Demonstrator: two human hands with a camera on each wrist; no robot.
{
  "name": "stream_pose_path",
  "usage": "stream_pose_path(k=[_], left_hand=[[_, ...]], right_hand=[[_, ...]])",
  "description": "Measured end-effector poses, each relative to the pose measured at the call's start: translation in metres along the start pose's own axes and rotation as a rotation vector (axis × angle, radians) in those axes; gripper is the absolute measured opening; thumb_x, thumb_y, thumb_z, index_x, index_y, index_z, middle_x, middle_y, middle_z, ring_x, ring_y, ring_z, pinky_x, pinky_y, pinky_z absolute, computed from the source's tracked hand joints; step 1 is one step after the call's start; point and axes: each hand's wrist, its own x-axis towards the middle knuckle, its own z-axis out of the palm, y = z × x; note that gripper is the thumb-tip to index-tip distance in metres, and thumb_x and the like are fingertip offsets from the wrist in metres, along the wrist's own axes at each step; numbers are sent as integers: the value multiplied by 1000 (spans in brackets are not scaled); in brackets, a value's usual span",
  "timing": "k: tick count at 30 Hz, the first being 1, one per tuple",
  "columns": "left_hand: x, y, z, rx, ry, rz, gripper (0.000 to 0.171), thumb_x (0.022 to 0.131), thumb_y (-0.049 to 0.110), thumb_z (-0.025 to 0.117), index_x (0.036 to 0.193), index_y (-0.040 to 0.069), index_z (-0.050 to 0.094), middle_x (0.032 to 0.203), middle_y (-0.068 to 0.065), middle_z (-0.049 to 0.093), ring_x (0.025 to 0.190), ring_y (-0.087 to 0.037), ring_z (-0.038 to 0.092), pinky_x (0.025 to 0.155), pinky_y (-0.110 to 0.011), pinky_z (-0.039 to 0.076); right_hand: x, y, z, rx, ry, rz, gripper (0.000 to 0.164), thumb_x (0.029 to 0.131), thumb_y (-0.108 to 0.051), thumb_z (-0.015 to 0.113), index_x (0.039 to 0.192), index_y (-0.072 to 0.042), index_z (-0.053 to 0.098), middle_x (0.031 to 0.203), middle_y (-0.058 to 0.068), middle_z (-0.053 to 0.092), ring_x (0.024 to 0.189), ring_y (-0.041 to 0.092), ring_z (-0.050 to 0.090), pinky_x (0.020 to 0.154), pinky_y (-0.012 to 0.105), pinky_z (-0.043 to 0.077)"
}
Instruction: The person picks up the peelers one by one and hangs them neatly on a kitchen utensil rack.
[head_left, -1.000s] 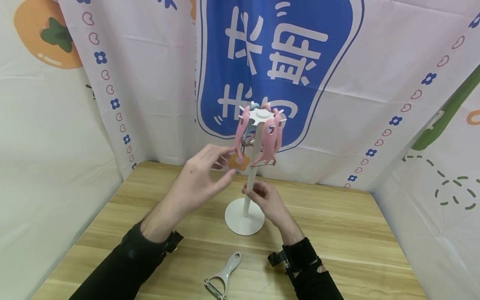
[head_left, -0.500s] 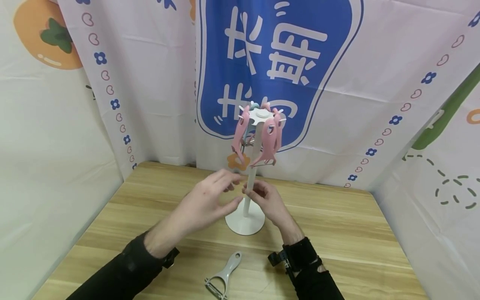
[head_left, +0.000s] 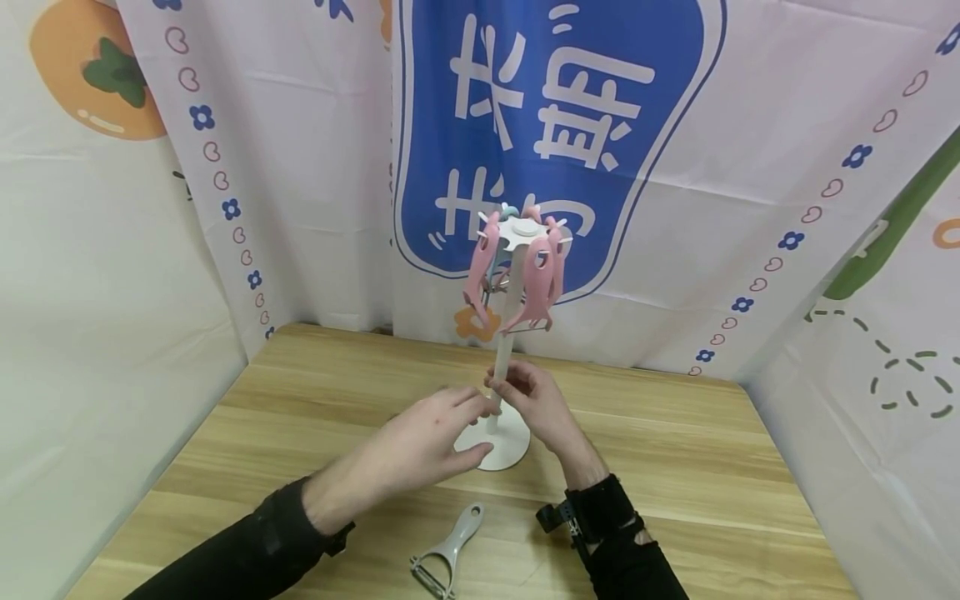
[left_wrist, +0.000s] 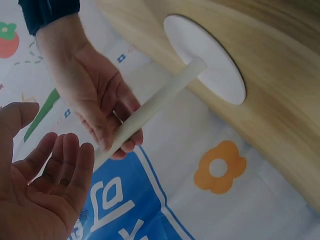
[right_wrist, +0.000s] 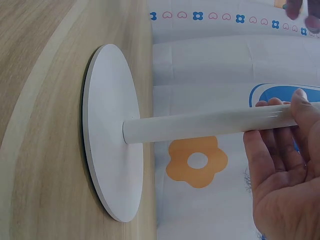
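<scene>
A white stand (head_left: 506,354) rises upright from its round base (head_left: 510,442) on the table. My right hand (head_left: 543,412) holds the lower part of its pole (right_wrist: 200,126), thumb on one side and fingers on the other. My left hand (head_left: 427,442) is just left of the pole with its fingers relaxed and apart from the thumb, holding nothing; the left wrist view shows its bare palm (left_wrist: 45,205). Pink peelers (head_left: 537,283) and a light blue peeler (head_left: 492,268), partly hidden, hang from the white hooked top (head_left: 522,231).
A grey peeler (head_left: 453,546) lies on the wooden table (head_left: 675,492) in front of the stand, its blade end toward me. Printed cloth (head_left: 315,200) hangs behind the table and along both sides.
My left hand has come down from beside the hanging pink peeler to near the stand's base. That peeler's lower end has shifted slightly left. My right hand stays on the pole.
</scene>
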Motion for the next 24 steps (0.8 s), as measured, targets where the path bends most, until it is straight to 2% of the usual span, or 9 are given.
stream_pose_path(k=[6,12,19,24], left_hand=[[-5,1,18,20,-124,34,41,94,35,74,128,13,65,114,5,63,99,-7,59,84,-25,55],[-11,3,31,29,-229,51,42,91,36,77,125,13,66,109,7,63,95,-4,60,81,-21,54],[-19,5,40,67,-326,45,44,90,41,77,123,14,67,104,8,63,88,-3,58,75,-19,53],[-24,7,45,80,-408,-1,46,90,47,76,121,15,67,96,12,56,77,-1,51,63,-17,47]], right_hand=[[0,1,0,28,-6,-14,29,103,-23,65,127,-8,68,120,11,72,117,37,65,103,41,52],[0,2,0,8,-6,-12,36,103,-26,64,130,-2,66,119,8,72,114,29,67,102,40,53],[0,1,0,13,1,7,32,102,-26,65,128,-7,67,117,6,73,117,39,64,103,40,53],[0,1,0,-2,6,20,31,102,-28,66,127,-11,68,118,5,73,115,28,67,103,38,52]])
